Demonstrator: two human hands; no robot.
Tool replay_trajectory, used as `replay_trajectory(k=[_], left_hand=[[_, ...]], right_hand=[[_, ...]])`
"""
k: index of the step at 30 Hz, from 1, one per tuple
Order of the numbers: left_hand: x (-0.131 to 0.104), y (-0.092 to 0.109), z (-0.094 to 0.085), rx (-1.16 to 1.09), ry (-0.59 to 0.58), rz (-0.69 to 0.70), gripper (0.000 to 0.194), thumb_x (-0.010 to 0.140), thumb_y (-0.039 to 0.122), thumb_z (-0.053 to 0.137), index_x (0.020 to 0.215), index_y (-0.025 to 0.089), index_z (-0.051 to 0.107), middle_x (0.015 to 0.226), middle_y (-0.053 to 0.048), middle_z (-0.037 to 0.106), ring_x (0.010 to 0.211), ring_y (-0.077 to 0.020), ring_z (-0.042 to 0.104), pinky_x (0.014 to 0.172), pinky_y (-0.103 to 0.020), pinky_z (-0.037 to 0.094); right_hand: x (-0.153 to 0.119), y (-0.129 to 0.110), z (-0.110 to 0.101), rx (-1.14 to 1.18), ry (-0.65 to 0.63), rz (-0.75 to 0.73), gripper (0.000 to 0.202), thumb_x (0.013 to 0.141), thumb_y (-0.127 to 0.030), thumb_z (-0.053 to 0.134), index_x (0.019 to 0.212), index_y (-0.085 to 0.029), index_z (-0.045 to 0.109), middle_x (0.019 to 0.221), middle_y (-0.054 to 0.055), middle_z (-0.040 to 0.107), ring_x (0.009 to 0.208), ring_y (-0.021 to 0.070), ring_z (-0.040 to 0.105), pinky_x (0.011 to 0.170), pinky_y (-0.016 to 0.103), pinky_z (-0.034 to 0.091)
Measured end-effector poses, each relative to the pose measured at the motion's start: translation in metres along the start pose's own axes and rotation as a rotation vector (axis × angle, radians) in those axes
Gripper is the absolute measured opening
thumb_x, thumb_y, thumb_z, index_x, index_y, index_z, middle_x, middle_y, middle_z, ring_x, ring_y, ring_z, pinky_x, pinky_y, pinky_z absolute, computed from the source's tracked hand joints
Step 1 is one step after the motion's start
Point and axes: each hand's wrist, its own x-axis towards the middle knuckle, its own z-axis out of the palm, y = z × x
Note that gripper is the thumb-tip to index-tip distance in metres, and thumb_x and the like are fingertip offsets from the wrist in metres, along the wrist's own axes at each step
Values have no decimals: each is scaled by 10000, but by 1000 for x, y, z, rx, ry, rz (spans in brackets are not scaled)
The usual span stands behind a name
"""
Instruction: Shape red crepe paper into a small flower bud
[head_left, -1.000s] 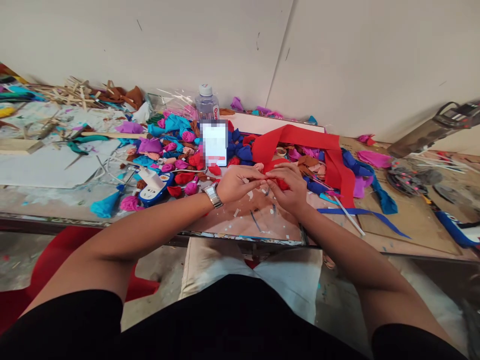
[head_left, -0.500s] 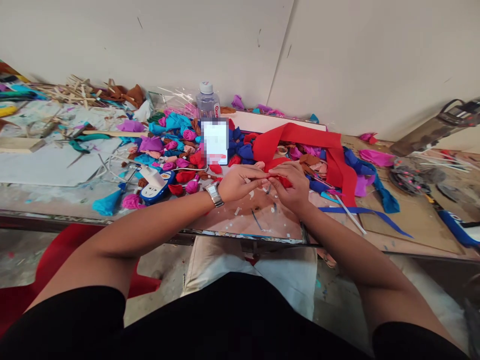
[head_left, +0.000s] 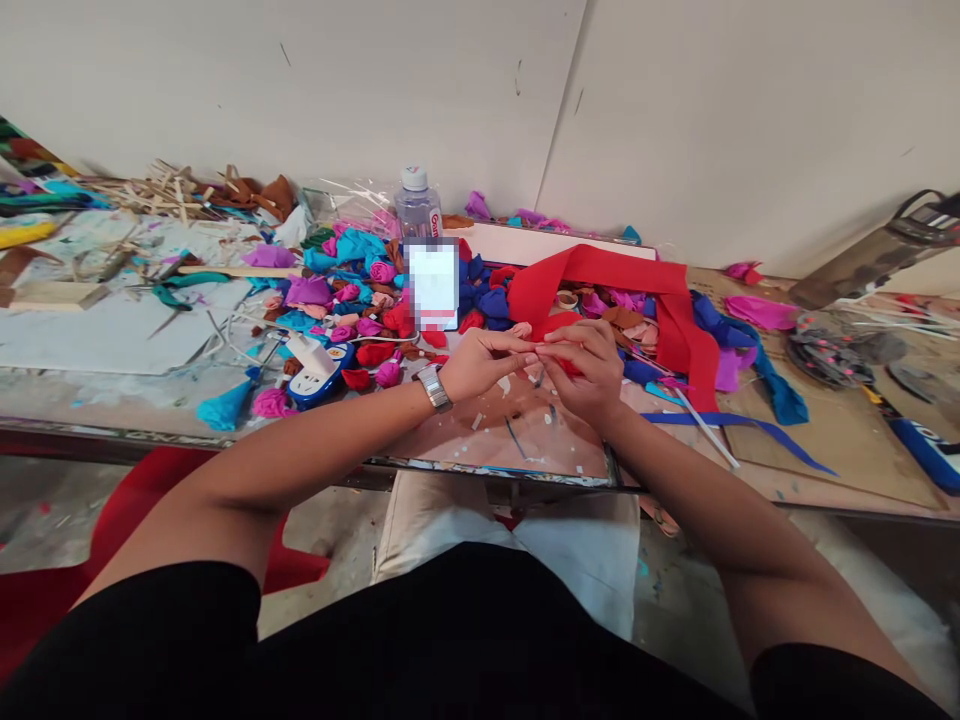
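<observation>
Near the table's (head_left: 127, 400) front edge, a blue ribbon (head_left: 780, 436) lies to the right and a socket (head_left: 304, 388) to the left; between them the right hand (head_left: 589, 368) pinches part of a red strip (head_left: 615, 268), and the left hand (head_left: 480, 365) meets its fingertips, though whether that one grips anything I cannot tell. Just behind them the strip arches over cloth scraps (head_left: 307, 290), which also crowd around a phone (head_left: 435, 280). By the back edge are a bottle (head_left: 420, 215) and, toward the left corner, heaped sticks (head_left: 176, 195).
</observation>
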Motion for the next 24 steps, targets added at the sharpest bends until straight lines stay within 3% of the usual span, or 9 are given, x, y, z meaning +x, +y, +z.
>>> replay_trajectory(k=[3,7,14,24], left_hand=[[0,-2,-1,-30,31,-46,455,855,622,884,1023,199,890,914,-83,867,756,-182,807,927,-385,690],[0,-2,-2,-62,18,-60,495,854,643,876,975,163,852,856,-83,850,702,-163,796,754,-303,667],[0,0,-1,-46,-20,-24,495,919,643,815,990,153,792,829,-72,819,689,-152,781,682,-260,614],[0,1,-2,4,-35,64,461,994,618,740,1035,159,763,795,-54,796,676,-145,771,671,-255,589]], right_hand=[[-1,0,1,28,-65,46,79,1013,-327,748,999,-313,825,1021,40,847,997,265,739,948,506,587],[0,0,-1,56,-125,87,104,1028,-356,734,989,-306,816,983,35,851,972,258,744,956,505,582],[0,-1,0,76,-88,58,107,1019,-352,771,1095,-286,809,1029,42,857,962,244,752,922,453,584],[0,-3,-1,96,-128,137,156,1005,-443,790,996,-291,827,932,29,848,890,234,753,925,459,575]])
